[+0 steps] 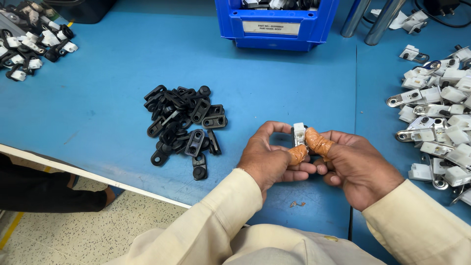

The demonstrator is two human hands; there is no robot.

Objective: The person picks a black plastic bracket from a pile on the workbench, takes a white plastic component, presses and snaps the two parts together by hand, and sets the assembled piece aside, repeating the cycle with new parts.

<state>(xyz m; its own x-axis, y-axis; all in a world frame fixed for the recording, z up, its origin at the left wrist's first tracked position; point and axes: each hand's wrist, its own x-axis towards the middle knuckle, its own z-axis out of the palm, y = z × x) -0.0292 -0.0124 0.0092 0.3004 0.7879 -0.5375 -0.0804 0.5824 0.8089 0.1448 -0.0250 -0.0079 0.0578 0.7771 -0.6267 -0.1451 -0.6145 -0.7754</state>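
Both hands are pinched onto one small white plastic part [299,133], held up off the blue table [98,108]. The left hand [272,159] has its taped thumb pressing the lower side while its fingers curl behind, and the right hand [355,167] has its taped thumb [318,142] pushing in from the other side, so both grips are narrow and closed on the piece. I'd say the trick here is keeping the thumbs square on the part so it doesn't twist or pop out. Off past the left fingers there's a heap of black plastic pieces [184,125]; past the right knuckles, a spread of white-and-metal assemblies [436,127]. A blue bin [274,24] sits well beyond the fingertips. Nothing's crowding the hands, only a tiny scrap [297,203] under the wrists.
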